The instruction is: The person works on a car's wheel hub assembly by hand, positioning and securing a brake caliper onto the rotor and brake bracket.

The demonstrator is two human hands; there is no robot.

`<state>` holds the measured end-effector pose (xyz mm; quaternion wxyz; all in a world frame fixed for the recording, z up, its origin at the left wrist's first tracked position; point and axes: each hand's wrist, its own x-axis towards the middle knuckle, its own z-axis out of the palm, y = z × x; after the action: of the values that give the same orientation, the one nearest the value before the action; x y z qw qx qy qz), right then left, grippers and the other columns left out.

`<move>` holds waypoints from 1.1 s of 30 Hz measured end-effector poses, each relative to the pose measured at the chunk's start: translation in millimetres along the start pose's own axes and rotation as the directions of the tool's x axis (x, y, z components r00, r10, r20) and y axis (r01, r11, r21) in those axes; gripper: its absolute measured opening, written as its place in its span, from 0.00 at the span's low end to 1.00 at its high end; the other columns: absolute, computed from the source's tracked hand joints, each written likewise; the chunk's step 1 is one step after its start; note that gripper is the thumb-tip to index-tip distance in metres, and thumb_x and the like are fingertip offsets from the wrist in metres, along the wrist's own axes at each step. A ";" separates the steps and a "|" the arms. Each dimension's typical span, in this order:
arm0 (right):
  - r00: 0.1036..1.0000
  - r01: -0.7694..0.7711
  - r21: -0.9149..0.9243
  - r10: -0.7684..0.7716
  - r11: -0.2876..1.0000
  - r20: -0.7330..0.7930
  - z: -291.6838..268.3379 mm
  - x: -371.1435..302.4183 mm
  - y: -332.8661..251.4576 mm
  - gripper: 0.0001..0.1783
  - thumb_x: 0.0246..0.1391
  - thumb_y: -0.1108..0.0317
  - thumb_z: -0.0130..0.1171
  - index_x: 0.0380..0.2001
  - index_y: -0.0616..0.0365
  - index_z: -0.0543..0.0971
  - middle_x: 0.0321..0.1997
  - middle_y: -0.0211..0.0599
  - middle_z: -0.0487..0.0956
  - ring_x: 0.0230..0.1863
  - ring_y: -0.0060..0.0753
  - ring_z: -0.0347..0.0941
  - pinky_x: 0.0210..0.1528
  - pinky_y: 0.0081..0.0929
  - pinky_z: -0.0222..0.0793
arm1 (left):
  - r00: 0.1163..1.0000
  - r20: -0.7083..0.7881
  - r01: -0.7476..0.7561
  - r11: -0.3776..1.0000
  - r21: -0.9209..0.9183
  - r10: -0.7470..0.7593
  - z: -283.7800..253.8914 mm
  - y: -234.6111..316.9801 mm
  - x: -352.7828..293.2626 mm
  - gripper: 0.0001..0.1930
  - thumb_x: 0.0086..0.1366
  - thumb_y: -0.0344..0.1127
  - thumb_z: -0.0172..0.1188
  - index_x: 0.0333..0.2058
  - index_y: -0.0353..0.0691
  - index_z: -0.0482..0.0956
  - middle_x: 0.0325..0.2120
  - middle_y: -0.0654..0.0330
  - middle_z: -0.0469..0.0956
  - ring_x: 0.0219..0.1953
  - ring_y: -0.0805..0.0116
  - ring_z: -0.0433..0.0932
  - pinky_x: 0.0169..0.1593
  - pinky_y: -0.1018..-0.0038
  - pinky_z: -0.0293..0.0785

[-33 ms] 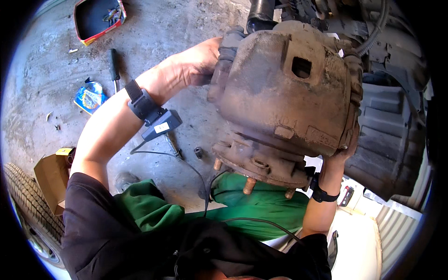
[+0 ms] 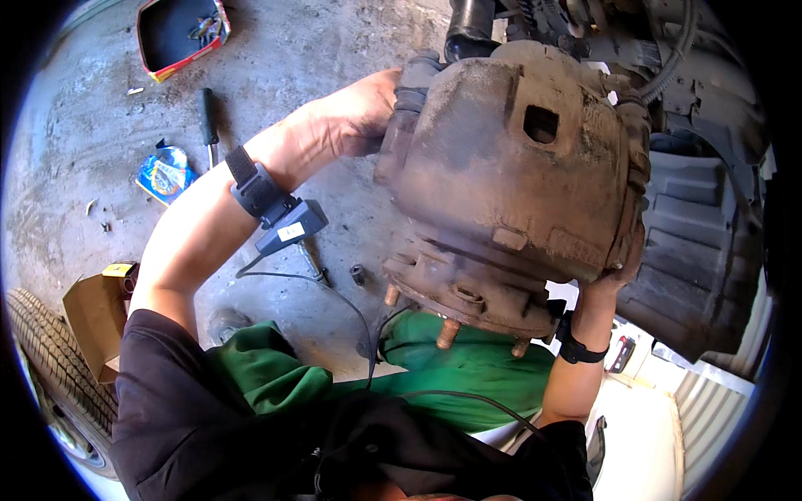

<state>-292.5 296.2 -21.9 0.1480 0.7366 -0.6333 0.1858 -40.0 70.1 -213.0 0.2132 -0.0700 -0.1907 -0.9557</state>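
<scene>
A large rusty brake caliper and hub assembly (image 2: pixel 510 175) fills the middle of the view, with wheel studs (image 2: pixel 447 332) poking out below it. My left hand (image 2: pixel 359 113) grips its upper left edge; a black strap with a small grey device (image 2: pixel 271 204) is on that forearm. My right hand (image 2: pixel 620 265) holds the lower right edge from underneath, its fingers mostly hidden behind the metal. A black watch (image 2: pixel 576 346) sits on that wrist. I am low to the ground in green trousers (image 2: pixel 468 367).
On the concrete floor lie a red tray with small parts (image 2: pixel 180 33), a black-handled screwdriver (image 2: pixel 207 117), a blue packet (image 2: pixel 165 174) and a small socket (image 2: pixel 357 274). A cardboard box (image 2: pixel 96 317) and a tyre (image 2: pixel 50 376) are at the left. The black wheel-arch liner (image 2: pixel 693 250) is on the right.
</scene>
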 end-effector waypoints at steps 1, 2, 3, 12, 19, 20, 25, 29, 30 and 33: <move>0.999 0.044 0.035 -0.043 0.998 -0.014 -0.4 -1.3 0.7 0.27 0.56 0.70 0.61 0.57 0.68 0.68 0.57 0.54 0.73 0.55 0.52 0.73 0.55 0.42 0.74 | 1.000 -0.023 -0.019 0.999 0.035 0.020 5.5 -1.3 -1.8 0.29 0.56 0.19 0.65 0.56 0.32 0.68 0.46 0.54 0.79 0.45 0.67 0.81 0.48 0.68 0.82; 0.996 0.089 0.072 -0.087 0.993 -0.030 0.4 -2.2 1.5 0.29 0.54 0.70 0.63 0.58 0.67 0.68 0.56 0.54 0.73 0.54 0.53 0.73 0.55 0.42 0.74 | 0.997 -0.076 -0.022 0.999 0.046 0.026 13.2 0.6 -4.3 0.28 0.56 0.19 0.66 0.56 0.31 0.68 0.46 0.53 0.78 0.45 0.67 0.81 0.47 0.69 0.82; 0.999 0.052 0.069 -0.050 0.996 -0.022 -0.3 -2.0 0.8 0.31 0.53 0.70 0.65 0.59 0.66 0.67 0.56 0.55 0.73 0.55 0.53 0.73 0.55 0.43 0.73 | 0.996 -0.081 -0.019 0.999 0.047 0.023 17.5 3.7 -4.2 0.28 0.56 0.19 0.66 0.56 0.31 0.68 0.46 0.53 0.78 0.45 0.67 0.81 0.47 0.69 0.82; 0.992 0.123 -0.225 -0.112 0.967 0.061 2.8 18.8 -20.8 0.41 0.46 0.72 0.70 0.63 0.63 0.63 0.56 0.57 0.73 0.54 0.57 0.73 0.54 0.47 0.72 | 0.994 -0.110 0.019 1.000 0.000 -0.019 2.7 1.2 -2.5 0.27 0.56 0.18 0.65 0.55 0.30 0.69 0.47 0.50 0.78 0.45 0.65 0.81 0.46 0.67 0.83; 0.980 0.196 -0.216 -0.195 0.956 0.029 1.7 20.9 -23.2 0.30 0.52 0.74 0.64 0.58 0.67 0.68 0.54 0.55 0.75 0.52 0.55 0.74 0.53 0.44 0.73 | 0.988 -0.154 0.028 0.999 -0.023 -0.031 8.4 -1.4 -2.6 0.26 0.57 0.19 0.65 0.55 0.34 0.71 0.47 0.52 0.79 0.45 0.64 0.82 0.45 0.66 0.84; 0.982 0.190 -0.251 -0.180 0.949 0.063 2.1 24.4 -26.9 0.27 0.53 0.74 0.63 0.56 0.69 0.69 0.54 0.55 0.75 0.51 0.54 0.75 0.53 0.44 0.73 | 0.988 -0.142 0.044 0.997 -0.064 -0.053 8.4 0.4 -2.6 0.25 0.57 0.20 0.64 0.55 0.34 0.72 0.46 0.53 0.79 0.44 0.63 0.82 0.44 0.66 0.84; 0.993 -0.057 0.320 0.088 0.946 -0.082 12.2 19.5 -20.5 0.15 0.59 0.78 0.52 0.49 0.72 0.74 0.52 0.55 0.77 0.49 0.50 0.76 0.53 0.41 0.72 | 0.990 -0.088 0.091 0.979 -0.182 -0.108 -6.4 -5.7 4.1 0.21 0.57 0.20 0.64 0.51 0.36 0.75 0.44 0.53 0.80 0.43 0.63 0.82 0.43 0.64 0.84; 0.997 0.042 -0.114 -0.033 0.993 0.074 3.7 28.0 -24.6 0.20 0.58 0.79 0.49 0.54 0.68 0.72 0.54 0.55 0.75 0.54 0.51 0.74 0.58 0.41 0.68 | 0.986 -0.053 0.139 0.950 -0.281 -0.160 -9.1 -9.5 11.1 0.21 0.57 0.20 0.64 0.50 0.37 0.76 0.44 0.52 0.81 0.43 0.63 0.82 0.44 0.62 0.84; 0.996 0.009 -0.104 0.001 0.995 0.093 1.2 28.5 -23.3 0.21 0.56 0.80 0.49 0.55 0.68 0.72 0.56 0.54 0.75 0.56 0.51 0.73 0.59 0.42 0.67 | 0.988 -0.056 0.130 0.971 -0.201 -0.144 -10.3 -8.2 8.4 0.20 0.57 0.21 0.64 0.50 0.35 0.77 0.45 0.51 0.80 0.43 0.63 0.82 0.45 0.63 0.84; 0.990 0.125 -0.262 -0.101 0.957 0.101 -8.7 37.5 -18.7 0.21 0.61 0.70 0.47 0.56 0.66 0.73 0.57 0.50 0.75 0.58 0.48 0.71 0.62 0.44 0.64 | 0.984 0.062 0.177 0.952 -0.250 -0.167 -11.5 -7.2 8.3 0.17 0.58 0.22 0.64 0.48 0.33 0.78 0.43 0.52 0.81 0.42 0.63 0.83 0.46 0.63 0.83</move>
<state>-269.9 270.1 3.4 0.2288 0.7523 -0.6152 0.0576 -51.2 68.4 -224.2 0.1144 -0.0990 -0.0761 -0.9856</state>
